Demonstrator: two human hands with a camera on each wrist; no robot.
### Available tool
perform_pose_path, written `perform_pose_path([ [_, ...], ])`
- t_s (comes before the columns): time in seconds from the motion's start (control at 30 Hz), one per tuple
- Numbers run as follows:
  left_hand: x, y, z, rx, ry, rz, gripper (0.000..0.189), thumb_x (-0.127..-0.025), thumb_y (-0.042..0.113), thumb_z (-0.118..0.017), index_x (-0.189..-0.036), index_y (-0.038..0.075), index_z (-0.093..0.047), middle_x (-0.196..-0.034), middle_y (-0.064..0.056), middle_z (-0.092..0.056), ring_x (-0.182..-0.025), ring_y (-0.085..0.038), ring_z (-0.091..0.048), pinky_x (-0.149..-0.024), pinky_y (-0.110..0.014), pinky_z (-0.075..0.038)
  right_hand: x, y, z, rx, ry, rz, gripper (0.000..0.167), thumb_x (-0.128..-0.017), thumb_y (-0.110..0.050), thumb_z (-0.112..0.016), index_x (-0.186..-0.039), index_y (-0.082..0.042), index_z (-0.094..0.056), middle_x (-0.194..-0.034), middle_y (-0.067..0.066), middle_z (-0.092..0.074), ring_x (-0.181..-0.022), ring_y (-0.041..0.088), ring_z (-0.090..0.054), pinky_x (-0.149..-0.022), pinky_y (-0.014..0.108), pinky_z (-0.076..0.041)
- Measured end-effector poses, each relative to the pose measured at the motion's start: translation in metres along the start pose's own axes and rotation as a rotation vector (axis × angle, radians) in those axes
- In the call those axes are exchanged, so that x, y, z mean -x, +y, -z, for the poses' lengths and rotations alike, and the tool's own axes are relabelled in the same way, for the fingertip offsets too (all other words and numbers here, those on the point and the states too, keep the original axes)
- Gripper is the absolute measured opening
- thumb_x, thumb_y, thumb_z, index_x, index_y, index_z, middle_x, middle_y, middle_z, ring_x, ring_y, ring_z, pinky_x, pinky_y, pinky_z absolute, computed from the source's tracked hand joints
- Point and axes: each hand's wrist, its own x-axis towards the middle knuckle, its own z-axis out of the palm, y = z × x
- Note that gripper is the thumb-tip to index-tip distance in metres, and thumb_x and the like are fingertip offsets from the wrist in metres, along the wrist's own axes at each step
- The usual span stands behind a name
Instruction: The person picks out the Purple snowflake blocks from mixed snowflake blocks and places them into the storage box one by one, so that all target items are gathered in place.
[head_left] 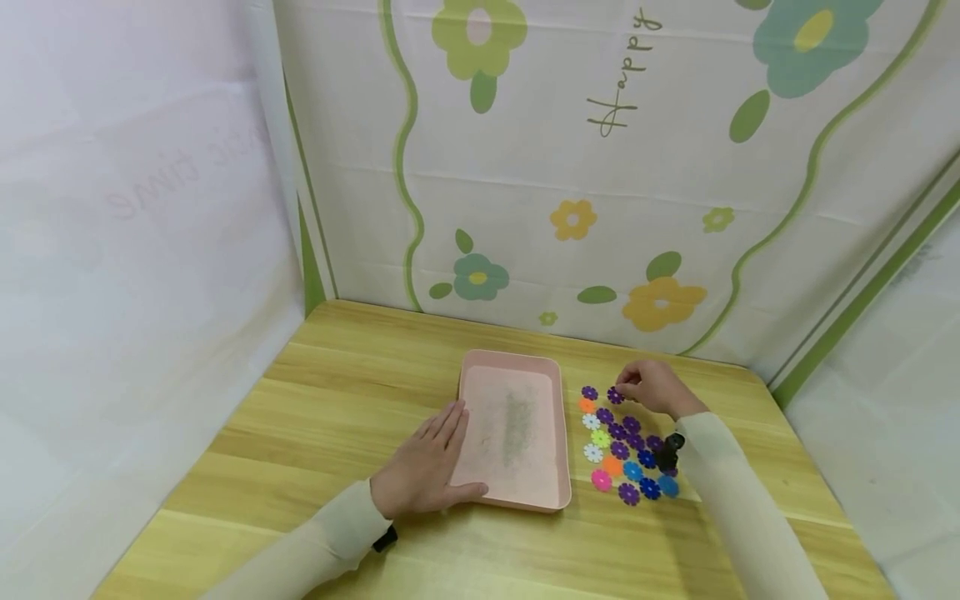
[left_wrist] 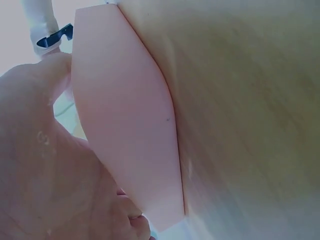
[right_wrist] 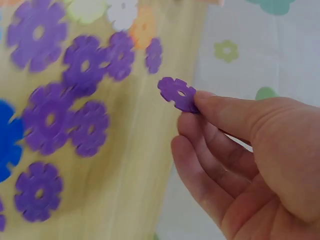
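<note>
In the head view my left hand [head_left: 424,468] rests along the left rim of a shallow pink tray [head_left: 546,467], its fingers straight and the thumb at the near corner. The left wrist view shows that palm against the outer side of the tray [left_wrist: 127,115]. My right hand [head_left: 656,388] pinches a purple snowflake disc [right_wrist: 176,93] between thumb and fingertips, at the far end of a group of discs. Among the loose discs on the table are a pink disc [head_left: 602,480], an orange disc [head_left: 612,465] and several purple, blue and white ones.
The wood-grain table [head_left: 360,375] runs back to a white fabric wall [head_left: 510,167] with printed flowers. More fabric hangs at the left and right. Dark faded marks show on the tray's floor. A black band sits at each wrist.
</note>
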Motion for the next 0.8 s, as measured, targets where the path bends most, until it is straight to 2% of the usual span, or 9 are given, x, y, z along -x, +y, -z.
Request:
perform_pose_path([
  [0.3, 0.001, 0.002, 0.005, -0.007, -0.016, 0.007, 0.108, -0.099, 0.073, -0.051, -0.164, -0.008, -0.023, -0.174, -0.027, -0.018, -0.163, -0.041, -0.021, -0.130, -0.053, -0.032, -0.015, -0.044, 0.002, -0.050, -0.058, 0.056, 0.019, -0.106, -0.018, -0.065, -0.108, -0.004, -0.078, -0.099, 0.018, -0.076, -0.086, 0.030, -0.069, -0.074, 0.032, -0.058],
  [0.4, 0.000, 0.000, 0.004, -0.010, -0.019, 0.013, 0.109, -0.099, 0.075, -0.050, -0.165, -0.007, -0.022, -0.175, -0.027, -0.017, -0.164, -0.040, -0.021, -0.130, -0.053, -0.031, -0.025, -0.062, -0.002, -0.070, -0.064, 0.079, 0.018, -0.106, -0.019, -0.066, -0.106, -0.006, -0.078, -0.098, 0.016, -0.076, -0.087, 0.030, -0.070, -0.075, 0.032, -0.059],
  [0.57, 0.000, 0.000, 0.003, -0.011, -0.034, 0.027, 0.110, -0.098, 0.076, -0.049, -0.165, -0.006, -0.021, -0.175, -0.026, -0.017, -0.164, -0.040, -0.020, -0.130, -0.052, -0.031, -0.044, -0.094, -0.015, -0.108, -0.088, 0.102, 0.017, -0.105, -0.018, -0.068, -0.105, -0.006, -0.079, -0.098, 0.015, -0.078, -0.089, 0.032, -0.073, -0.076, 0.034, -0.062],
  [0.67, 0.000, 0.001, 0.005, -0.011, -0.041, 0.031, 0.110, -0.098, 0.076, -0.051, -0.165, -0.006, -0.021, -0.175, -0.026, -0.016, -0.164, -0.040, -0.020, -0.131, -0.052, -0.031, -0.056, -0.111, -0.027, -0.121, -0.098, 0.117, 0.016, -0.104, -0.017, -0.069, -0.103, -0.005, -0.079, -0.095, 0.014, -0.078, -0.090, 0.034, -0.074, -0.072, 0.032, -0.061],
  [0.8, 0.000, 0.001, 0.006, -0.015, -0.041, 0.026, 0.111, -0.098, 0.075, -0.052, -0.165, -0.007, -0.020, -0.175, -0.027, -0.015, -0.164, -0.041, -0.020, -0.131, -0.053, -0.030, -0.070, -0.129, -0.045, -0.140, -0.090, 0.138, 0.015, -0.102, -0.014, -0.071, -0.100, -0.003, -0.081, -0.091, 0.013, -0.079, -0.078, 0.024, -0.071, -0.063, 0.025, -0.054],
])
